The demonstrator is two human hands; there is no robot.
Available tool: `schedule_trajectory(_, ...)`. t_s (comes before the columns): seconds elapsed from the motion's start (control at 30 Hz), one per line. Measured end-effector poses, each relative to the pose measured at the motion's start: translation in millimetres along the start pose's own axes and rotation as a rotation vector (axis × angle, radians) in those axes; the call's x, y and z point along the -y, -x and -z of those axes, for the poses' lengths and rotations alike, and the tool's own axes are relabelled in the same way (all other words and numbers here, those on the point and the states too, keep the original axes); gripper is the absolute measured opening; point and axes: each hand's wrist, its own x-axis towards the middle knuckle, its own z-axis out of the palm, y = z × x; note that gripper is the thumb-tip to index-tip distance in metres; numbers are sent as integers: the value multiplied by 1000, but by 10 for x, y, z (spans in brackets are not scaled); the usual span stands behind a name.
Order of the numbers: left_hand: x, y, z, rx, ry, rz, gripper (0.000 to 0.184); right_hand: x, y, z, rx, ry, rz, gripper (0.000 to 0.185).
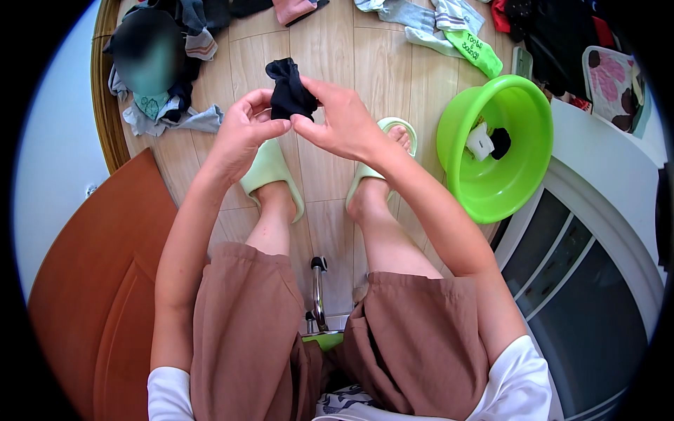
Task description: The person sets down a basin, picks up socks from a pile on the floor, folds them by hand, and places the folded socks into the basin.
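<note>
Your hands, left (pixel 246 133) and right (pixel 340 119), are close together, pinching the black sock (pixel 290 91) between them above the floor (pixel 326 168); keep both thumbs level, smoothing its folds evenly.

passage over floor (pixel 324 175) between slippers (pixel 267 168), basin (pixel 455 151) at right

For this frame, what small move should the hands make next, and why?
Probably ease the left hand and right hand slightly apart, keeping both grips, to spread the black cloth. It is bunched between the two hands, with folds hiding its full shape, and both hands already hold it near its lower end, so a gentle spread seems the simplest way to see how it lies.
</note>
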Motion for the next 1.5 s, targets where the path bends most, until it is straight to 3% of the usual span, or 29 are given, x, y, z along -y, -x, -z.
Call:
schedule_trajectory(0.17, 79, -39, 56, -18, -47, -15, 16, 69, -30, -13, 11, -139, -69, 50)
schedule_trajectory(0.23, 76, -33, 53, -32, -95, -13, 11, 86, -41, -1, 20, -155, -190, 44)
schedule_trajectory(0.37, 14, -29, 65, -42, 28, 51, 13, 113, -38, 48, -22, -86, -226, 37)
schedule_trajectory(0.57, -50, -42, 39, -22, 263, 94, 20, 14, 39, -57, -131, 146, 254, 42)
schedule_trajectory(0.77, -23, -72, 52, -60, 445, 219, 18, 134, 69, -28, -66, 86, 267, 47)
schedule_trajectory(0.87, 56, -77, 88, -62, 434, 174, 14, 86, 75, -46, -50, -88, 152, 38)
schedule_trajectory(0.97, 71, -74, 59, -42, 400, 115, 10, 77, 21, -17, 23, -417, -227, 28)
schedule_trajectory(1.0, 76, -82, 53, -33, 379, 117, 10, 67, 3, -41, -38, -410, -223, 17)
schedule_trajectory(1.1, 38, -69, -15, -29, 296, 116, 12, 35, 5, -42, -226, 91, 101, 12)
schedule_trajectory(1.17, 33, -64, -37, -16, 252, 116, 14, -3, -15, -17, -229, 101, 126, 9)
schedule_trajectory(1.23, 61, -71, -13, 15, 223, 119, 17, -26, -21, 39, -107, -147, -19, 8)
schedule_trajectory(1.3, 70, -64, -9, 11, 176, 121, 16, -50, -15, 121, 145, -648, -335, 10)
schedule_trajectory(1.43, 101, -61, -28, -25, -132, -85, 13, -98, 40, 115, 88, -750, -360, 6)
schedule_trajectory(1.5, 163, -124, -3, -56, -122, -179, 11, -115, 47, 111, 107, -758, -355, 9)
